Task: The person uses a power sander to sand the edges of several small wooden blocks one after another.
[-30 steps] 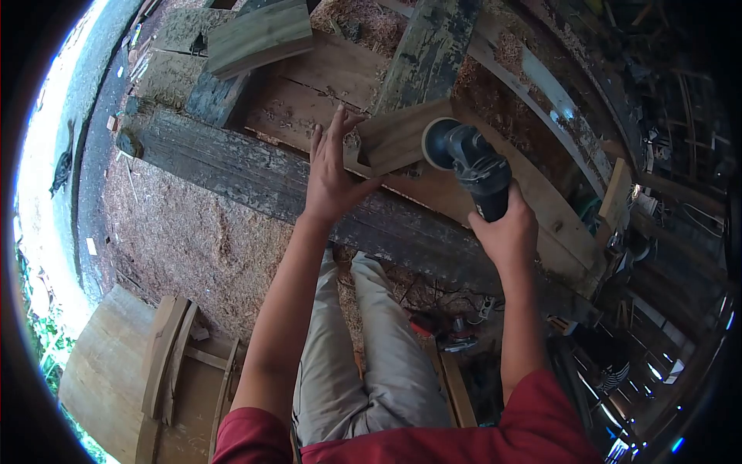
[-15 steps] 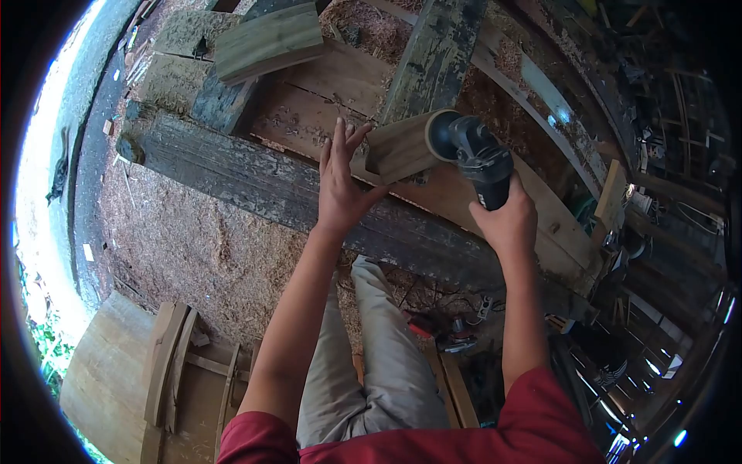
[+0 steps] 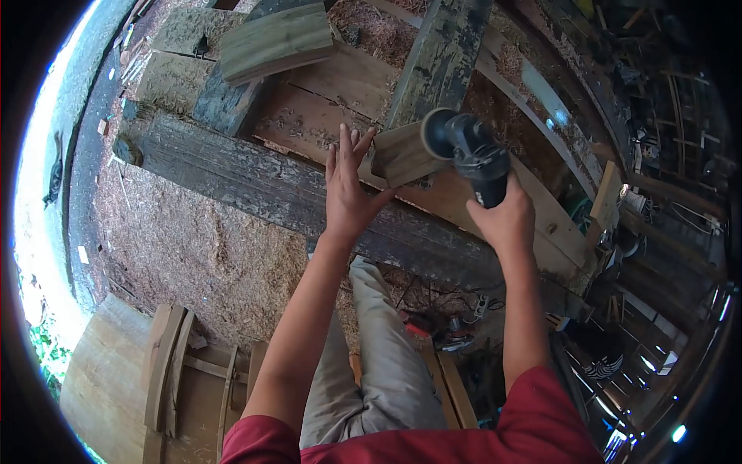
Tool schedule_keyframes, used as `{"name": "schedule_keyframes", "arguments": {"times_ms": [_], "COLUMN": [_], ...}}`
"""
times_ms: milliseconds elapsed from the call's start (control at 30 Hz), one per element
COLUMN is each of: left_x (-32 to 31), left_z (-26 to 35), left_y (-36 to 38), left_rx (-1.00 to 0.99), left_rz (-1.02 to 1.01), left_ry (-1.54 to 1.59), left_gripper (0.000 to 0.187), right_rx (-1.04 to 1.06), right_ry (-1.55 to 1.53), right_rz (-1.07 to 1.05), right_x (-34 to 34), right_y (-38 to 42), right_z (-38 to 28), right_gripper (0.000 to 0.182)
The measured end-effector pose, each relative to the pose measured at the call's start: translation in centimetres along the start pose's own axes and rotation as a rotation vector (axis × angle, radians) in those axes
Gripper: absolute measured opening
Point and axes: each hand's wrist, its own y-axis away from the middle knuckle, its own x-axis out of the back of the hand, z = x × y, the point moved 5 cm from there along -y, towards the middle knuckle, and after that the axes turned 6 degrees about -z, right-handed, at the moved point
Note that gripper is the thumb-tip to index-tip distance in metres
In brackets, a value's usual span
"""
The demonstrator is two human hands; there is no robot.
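Note:
My right hand (image 3: 504, 213) is wrapped round the dark body of an angle grinder (image 3: 481, 158). The grinder's round disc (image 3: 438, 134) lies against the right end of a short wooden block (image 3: 403, 157). At the block's left end is my left hand (image 3: 350, 185), fingers spread and pointing up, with the thumb along the block's lower edge. The block rests over the planks, beside a weathered beam (image 3: 440, 58).
A second curved wooden block (image 3: 277, 44) lies at the upper left. A long weathered beam (image 3: 255, 174) crosses in front of me. Wood shavings (image 3: 193, 247) cover the ground. Curved boards (image 3: 164, 363) lie at the lower left, tools (image 3: 452, 334) near my legs.
The grinder and its disc have shifted slightly left over the block. My left hand has moved a little right, its fingers spread wider. The whole view has shifted slightly.

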Motion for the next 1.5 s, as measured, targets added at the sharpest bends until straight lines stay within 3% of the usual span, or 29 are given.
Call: {"name": "schedule_keyframes", "arguments": {"times_ms": [600, 700, 833, 933, 1267, 1400, 1500], "left_x": [0.1, 0.2, 0.1, 0.1, 0.2, -0.1, 0.0], "left_z": [0.1, 0.1, 0.2, 0.4, 0.4, 0.5, 0.8], "left_y": [0.0, -0.2, -0.2, -0.1, -0.1, -0.1, -0.1], "left_rx": [-0.023, -0.032, -0.03, -0.053, -0.068, -0.077, -0.052], "left_rz": [0.005, -0.002, 0.003, 0.013, 0.017, 0.018, -0.002], "left_ry": [-0.015, -0.006, -0.025, -0.026, -0.046, -0.037, -0.071], "left_gripper": [0.142, 0.142, 0.141, 0.14, 0.136, 0.136, 0.136], "right_rx": [-0.001, -0.007, -0.073, 0.047, -0.039, 0.065, -0.006], "right_ry": [-0.005, -0.035, -0.032, -0.002, -0.022, -0.046, -0.029], "right_rz": [-0.025, 0.051, -0.015, -0.038, 0.001, -0.057, -0.012], "right_x": [-0.8, 0.5, 0.0, -0.9, 0.1, -1.2, -0.9], "right_y": [0.1, -0.6, 0.8, 2.5, 1.1, 3.1, 1.9], "right_z": [-1.2, 0.2, 1.4, 0.3, 3.2, 2.0, 3.8], "right_gripper": [0.045, 0.046, 0.05, 0.051, 0.05, 0.054, 0.054]}}
